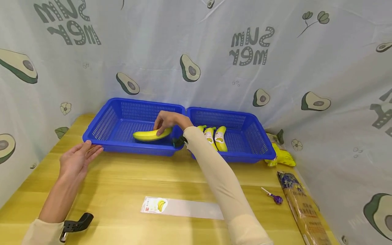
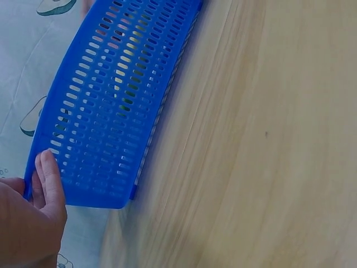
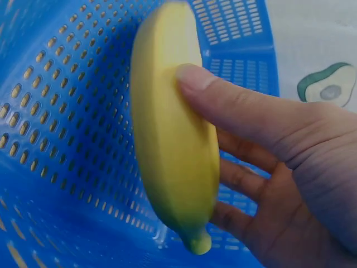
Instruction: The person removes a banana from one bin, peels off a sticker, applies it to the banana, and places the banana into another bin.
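Observation:
My right hand (image 1: 167, 121) holds a yellow banana (image 1: 147, 136) inside the left blue basket (image 1: 137, 149). In the right wrist view the thumb lies across the banana (image 3: 173, 123), with the fingers behind it and the greenish stem end pointing down. No label shows on the side facing that camera. At the near left corner of the same basket, my left hand (image 1: 76, 158) pinches the rim. The left wrist view shows its fingers (image 2: 51, 181) against the perforated outer wall (image 2: 111, 84), the thumb at the rim.
A second blue basket (image 1: 239, 157) adjoins on the right, holding labelled bananas (image 1: 220, 137). A clear printed sleeve (image 1: 183, 207) lies on the wooden table (image 1: 122, 190). To the right are a purple lollipop (image 1: 277, 199), a long brown packet (image 1: 303, 211) and a yellow bag (image 1: 283, 157). Patterned curtain (image 1: 159, 47) hangs behind.

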Demonstrator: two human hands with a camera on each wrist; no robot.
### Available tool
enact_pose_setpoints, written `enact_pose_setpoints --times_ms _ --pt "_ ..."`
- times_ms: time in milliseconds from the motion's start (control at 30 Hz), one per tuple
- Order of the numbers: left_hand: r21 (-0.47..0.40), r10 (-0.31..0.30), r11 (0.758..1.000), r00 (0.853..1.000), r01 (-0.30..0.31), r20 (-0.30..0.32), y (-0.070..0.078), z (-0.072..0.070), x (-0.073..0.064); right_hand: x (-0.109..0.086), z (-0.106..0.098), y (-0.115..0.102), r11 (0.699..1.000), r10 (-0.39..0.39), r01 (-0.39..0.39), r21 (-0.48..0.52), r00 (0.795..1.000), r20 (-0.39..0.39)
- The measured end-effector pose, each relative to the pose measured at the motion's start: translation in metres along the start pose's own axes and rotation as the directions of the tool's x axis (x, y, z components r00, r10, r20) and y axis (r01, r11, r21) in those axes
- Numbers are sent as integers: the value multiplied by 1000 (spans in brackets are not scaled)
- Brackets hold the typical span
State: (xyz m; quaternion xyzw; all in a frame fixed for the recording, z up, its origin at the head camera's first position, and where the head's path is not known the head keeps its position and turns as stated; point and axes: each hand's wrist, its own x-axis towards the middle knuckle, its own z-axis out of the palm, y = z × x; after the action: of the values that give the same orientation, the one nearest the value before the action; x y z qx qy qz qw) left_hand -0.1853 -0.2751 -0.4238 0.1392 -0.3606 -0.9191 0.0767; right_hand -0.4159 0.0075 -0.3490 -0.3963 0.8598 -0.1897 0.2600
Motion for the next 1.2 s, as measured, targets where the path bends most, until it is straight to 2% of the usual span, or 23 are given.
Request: enact_pose_setpoints --times_ms 100,233,533,933,1200 --pt "0 -4 1000 1000 4 -8 -2 -1 0 -4 3 -1 1000 -25 25 -14 999 -20" --pt "-12 -4 1000 1000 4 -4 -2 1 1 -8 3 -1 998 -69 68 -16 994 -83" --pt "-12 -33 999 999 33 -35 -2 3 2 -20 2 0 991 -125 132 28 977 -175" --pt "-42 -42 998 998 40 -38 -2 2 2 -46 3 -8 976 -202 215 26 948 -248" --pt "-115 -49 992 997 43 -52 -3 0 3 -61 10 -10 969 -224 245 44 934 -280"
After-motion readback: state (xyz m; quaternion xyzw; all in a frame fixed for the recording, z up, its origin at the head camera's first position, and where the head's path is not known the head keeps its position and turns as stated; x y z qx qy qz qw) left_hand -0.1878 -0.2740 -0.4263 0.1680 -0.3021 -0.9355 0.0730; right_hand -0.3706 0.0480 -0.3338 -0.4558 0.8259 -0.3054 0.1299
